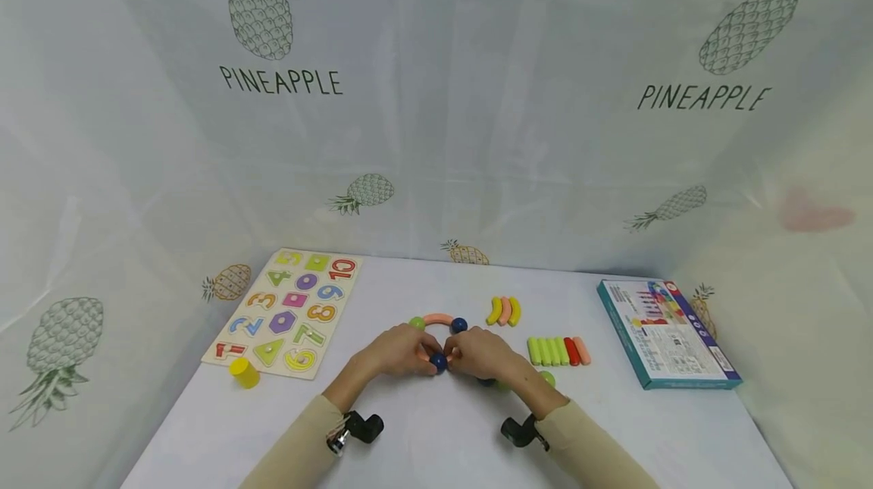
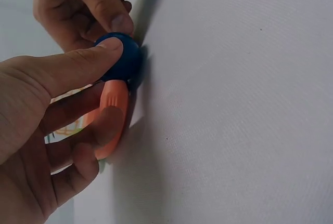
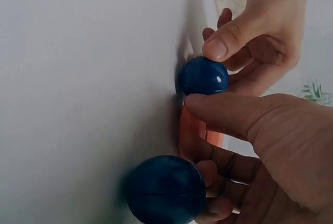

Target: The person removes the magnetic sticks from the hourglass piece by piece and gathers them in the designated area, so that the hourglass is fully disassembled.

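Observation:
My left hand (image 1: 401,350) pinches a dark blue ball (image 1: 439,362), its thumb over the ball in the left wrist view. A curved orange stick (image 2: 115,99) meets that ball, and the other left fingers curl beside it. From the opposite side my right hand (image 1: 483,354) grips another orange stick (image 3: 190,133), with the thumb tip right at the ball's edge. Close to the right fingers is a second blue ball (image 3: 166,190). Just beyond both hands lie a green ball (image 1: 417,322), an orange curved stick (image 1: 439,318) and a blue ball (image 1: 459,324).
At left lie a number puzzle board (image 1: 289,315) and a yellow cylinder (image 1: 244,372). Short curved pieces (image 1: 505,311) and a row of green sticks (image 1: 548,351) with red and orange ones are right of centre. A flat box (image 1: 668,333) lies far right.

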A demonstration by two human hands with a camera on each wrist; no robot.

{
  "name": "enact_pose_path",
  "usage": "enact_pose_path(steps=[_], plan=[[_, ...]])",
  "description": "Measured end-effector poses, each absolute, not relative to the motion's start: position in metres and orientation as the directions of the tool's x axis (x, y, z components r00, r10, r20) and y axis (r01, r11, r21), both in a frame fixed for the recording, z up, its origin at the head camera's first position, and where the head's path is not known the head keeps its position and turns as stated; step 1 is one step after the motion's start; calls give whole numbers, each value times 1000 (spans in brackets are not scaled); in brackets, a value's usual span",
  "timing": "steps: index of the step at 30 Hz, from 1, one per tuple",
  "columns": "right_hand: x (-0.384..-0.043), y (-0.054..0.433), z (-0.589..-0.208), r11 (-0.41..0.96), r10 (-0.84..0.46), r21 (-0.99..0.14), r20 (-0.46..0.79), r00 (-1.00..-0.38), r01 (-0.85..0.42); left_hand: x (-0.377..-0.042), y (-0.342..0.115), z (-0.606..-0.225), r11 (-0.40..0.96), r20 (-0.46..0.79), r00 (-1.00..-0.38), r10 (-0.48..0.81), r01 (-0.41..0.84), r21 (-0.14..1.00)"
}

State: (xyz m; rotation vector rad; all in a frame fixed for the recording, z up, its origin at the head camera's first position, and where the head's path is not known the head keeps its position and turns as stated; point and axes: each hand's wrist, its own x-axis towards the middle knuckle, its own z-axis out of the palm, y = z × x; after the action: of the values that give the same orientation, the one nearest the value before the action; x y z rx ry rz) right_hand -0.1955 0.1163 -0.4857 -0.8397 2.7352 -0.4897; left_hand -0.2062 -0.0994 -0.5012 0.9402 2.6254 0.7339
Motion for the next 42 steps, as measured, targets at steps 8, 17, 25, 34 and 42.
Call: enact_pose_path(steps=[8, 17, 25, 34, 42], plan=[[-197, 119, -485, 760, -600, -406, -140, -788, -507, -207, -100, -499, 652, -78, -752, 655, 510, 560], [-202, 126, -485, 778, -585, -378, -148, -797, -502, -206, -102, -499, 645, -71, -751, 657, 511, 569], [-207, 130, -486, 803, -541, -403, -183, -821, -439, -209, -104, -500, 678, -91, -774, 627, 485, 552], [-203, 125, -480, 758, -575, -453, -128, -808, -468, -213, -105, -501, 670, -42, -775, 631, 517, 532], [-198, 109, -480, 735, -612, -468, -146, -777, -490, -214, -103, -502, 643, 17, -766, 643, 552, 532]])
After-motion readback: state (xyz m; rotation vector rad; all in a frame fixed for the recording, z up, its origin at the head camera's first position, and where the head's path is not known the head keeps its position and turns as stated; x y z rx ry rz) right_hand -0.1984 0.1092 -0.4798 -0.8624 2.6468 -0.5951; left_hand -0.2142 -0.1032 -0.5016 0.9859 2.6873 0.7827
